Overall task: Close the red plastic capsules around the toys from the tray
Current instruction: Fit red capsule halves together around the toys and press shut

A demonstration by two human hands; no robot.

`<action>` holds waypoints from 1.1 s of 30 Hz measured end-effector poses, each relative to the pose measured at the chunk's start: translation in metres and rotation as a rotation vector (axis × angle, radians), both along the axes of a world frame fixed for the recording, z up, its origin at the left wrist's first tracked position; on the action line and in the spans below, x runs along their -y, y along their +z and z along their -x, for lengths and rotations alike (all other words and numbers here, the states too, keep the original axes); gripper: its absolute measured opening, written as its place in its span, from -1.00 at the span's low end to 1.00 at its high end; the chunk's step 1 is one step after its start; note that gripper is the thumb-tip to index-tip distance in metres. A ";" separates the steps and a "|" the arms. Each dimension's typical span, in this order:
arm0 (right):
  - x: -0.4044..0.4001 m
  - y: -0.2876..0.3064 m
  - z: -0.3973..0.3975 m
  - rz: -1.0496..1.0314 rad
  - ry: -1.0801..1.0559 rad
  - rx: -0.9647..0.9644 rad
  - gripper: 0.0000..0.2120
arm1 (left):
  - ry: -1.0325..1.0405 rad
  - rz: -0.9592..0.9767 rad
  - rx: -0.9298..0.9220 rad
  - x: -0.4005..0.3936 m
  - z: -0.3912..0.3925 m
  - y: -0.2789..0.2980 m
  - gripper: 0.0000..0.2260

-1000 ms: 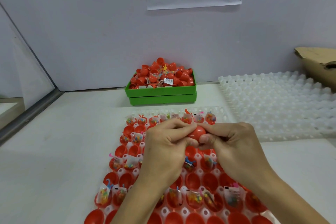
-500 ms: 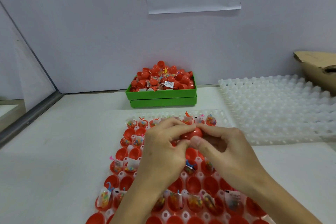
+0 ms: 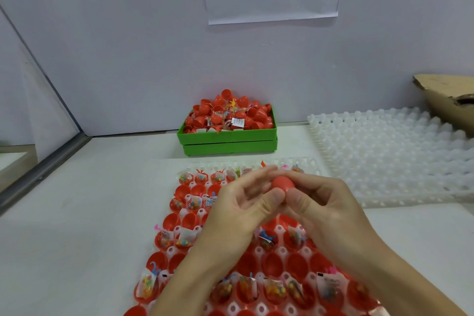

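White surface (image 3: 77, 213) against a pale wall, head view only. Landmark — the tray (image 3: 256, 259) of open red capsule halves, many holding bagged toys. Above the tray's far half, the left hand (image 3: 238, 210) and right hand (image 3: 325, 205) both pinch one red capsule (image 3: 282, 183), thumbs meeting beneath it. Beyond the tray stands a green bin (image 3: 228, 140) heaped with capsules; right of the tray — empty white trays (image 3: 397, 151) and a cardboard box (image 3: 446, 100).
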State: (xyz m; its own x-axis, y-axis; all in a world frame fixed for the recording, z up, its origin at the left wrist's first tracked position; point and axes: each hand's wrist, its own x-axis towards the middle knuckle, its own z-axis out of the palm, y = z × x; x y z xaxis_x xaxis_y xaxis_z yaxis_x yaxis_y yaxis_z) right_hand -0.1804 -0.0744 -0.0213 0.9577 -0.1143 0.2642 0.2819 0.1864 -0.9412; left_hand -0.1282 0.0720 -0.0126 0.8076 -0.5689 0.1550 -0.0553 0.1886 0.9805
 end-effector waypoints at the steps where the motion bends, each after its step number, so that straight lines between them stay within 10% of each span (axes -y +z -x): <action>1: 0.000 0.000 0.000 0.007 0.022 0.014 -0.70 | -0.042 0.053 -0.072 0.002 0.002 0.000 -0.59; 33: 0.000 0.005 0.000 0.293 -0.257 0.056 -0.56 | 0.134 0.093 -0.152 0.004 -0.008 -0.003 -0.80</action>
State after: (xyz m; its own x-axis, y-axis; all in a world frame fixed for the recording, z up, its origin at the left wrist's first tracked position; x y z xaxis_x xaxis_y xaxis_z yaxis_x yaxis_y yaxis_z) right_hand -0.1800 -0.0745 -0.0167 0.8910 -0.2604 0.3719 0.3365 -0.1712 -0.9260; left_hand -0.1206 0.0678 -0.0152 0.8929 -0.4442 0.0728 0.0608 0.2793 0.9583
